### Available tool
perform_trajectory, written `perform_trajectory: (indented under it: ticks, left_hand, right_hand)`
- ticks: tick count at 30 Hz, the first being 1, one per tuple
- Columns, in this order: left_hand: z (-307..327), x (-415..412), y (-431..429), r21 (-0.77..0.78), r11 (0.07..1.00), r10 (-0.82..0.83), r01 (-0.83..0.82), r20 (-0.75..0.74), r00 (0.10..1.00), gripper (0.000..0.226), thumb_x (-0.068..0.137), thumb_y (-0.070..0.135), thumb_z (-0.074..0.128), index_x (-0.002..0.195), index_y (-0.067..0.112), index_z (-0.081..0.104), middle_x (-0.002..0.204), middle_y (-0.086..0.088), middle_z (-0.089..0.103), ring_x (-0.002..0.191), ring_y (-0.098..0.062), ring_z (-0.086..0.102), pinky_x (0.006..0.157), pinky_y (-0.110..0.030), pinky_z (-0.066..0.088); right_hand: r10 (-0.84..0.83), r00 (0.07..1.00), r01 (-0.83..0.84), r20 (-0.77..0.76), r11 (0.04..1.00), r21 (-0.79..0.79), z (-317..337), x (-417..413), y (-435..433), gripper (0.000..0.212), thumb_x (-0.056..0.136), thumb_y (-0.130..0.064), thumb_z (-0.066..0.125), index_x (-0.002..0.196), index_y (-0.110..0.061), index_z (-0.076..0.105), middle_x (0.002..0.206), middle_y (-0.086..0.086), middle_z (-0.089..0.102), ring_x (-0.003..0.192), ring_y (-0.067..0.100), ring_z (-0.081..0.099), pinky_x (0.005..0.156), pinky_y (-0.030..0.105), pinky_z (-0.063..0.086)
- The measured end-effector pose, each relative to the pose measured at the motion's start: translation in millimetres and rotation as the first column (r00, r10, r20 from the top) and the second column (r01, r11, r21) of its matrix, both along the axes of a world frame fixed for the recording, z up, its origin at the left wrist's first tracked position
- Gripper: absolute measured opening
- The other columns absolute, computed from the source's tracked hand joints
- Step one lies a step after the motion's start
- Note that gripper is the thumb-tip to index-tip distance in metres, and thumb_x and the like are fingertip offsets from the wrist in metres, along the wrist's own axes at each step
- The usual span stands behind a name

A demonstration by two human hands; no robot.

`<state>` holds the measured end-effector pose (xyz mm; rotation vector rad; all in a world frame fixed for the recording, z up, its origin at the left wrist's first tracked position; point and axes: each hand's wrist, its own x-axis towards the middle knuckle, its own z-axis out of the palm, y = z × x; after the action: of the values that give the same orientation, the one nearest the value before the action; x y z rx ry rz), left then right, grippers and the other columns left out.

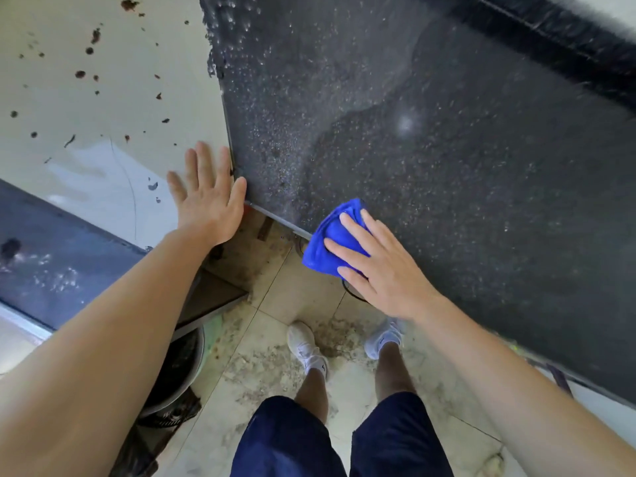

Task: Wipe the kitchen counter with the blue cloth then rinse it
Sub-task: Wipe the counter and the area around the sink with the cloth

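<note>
Right hand point(382, 266) presses blue cloth point(330, 242) flat on counter point(447, 166); left hand point(206, 197) open, seemingly empty.

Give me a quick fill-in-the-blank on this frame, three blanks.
1. The right hand presses a ____ cloth onto the dark counter.
2. The left hand lies flat with its fingers ____.
3. The cloth sits at the counter's ____ edge.

Missing words: blue; spread; near
</note>
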<state>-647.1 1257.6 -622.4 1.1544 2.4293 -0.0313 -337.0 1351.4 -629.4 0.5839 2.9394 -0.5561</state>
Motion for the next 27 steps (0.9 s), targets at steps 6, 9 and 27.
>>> perform_trajectory:
  ticks: [6,9,27]
  left_hand:
    - [3,2,3,0.001,1.000,0.011,-0.011,0.014,1.000,0.068,0.100,0.060,0.004,0.157,0.030,-0.017,0.164,-0.004,-0.027,0.149,-0.020,-0.029,0.119,-0.052,-0.018]
    - [4,3,3,0.002,1.000,0.015,-0.015,0.040,0.999,0.077,0.093,0.072,-0.005,0.156,0.031,-0.018,0.163,-0.002,-0.029,0.148,-0.019,-0.031,0.118,-0.051,-0.020]
    - [10,1,3,0.016,1.000,0.013,-0.015,0.104,0.994,0.092,0.081,0.082,-0.016,0.157,0.031,-0.017,0.162,-0.004,-0.031,0.146,-0.020,-0.034,0.118,-0.056,-0.019]
  right_hand:
    - [-0.236,0.967,0.237,0.097,0.971,-0.006,10,-9,58,0.051,0.107,-0.046,0.032,0.157,-0.032,0.031,0.169,0.005,0.007,0.155,0.035,0.002,0.124,0.053,0.011]
    - [-0.444,0.888,0.445,0.122,0.895,0.028,10,-81,88,0.054,0.107,-0.047,0.029,0.158,-0.031,0.026,0.169,0.008,0.003,0.154,0.039,0.001,0.124,0.052,0.007]
    - [-0.419,0.879,0.429,0.227,0.903,0.005,23,-49,83,0.055,0.106,-0.053,0.026,0.158,-0.040,0.018,0.169,-0.002,-0.008,0.155,0.028,-0.009,0.125,0.050,0.002]
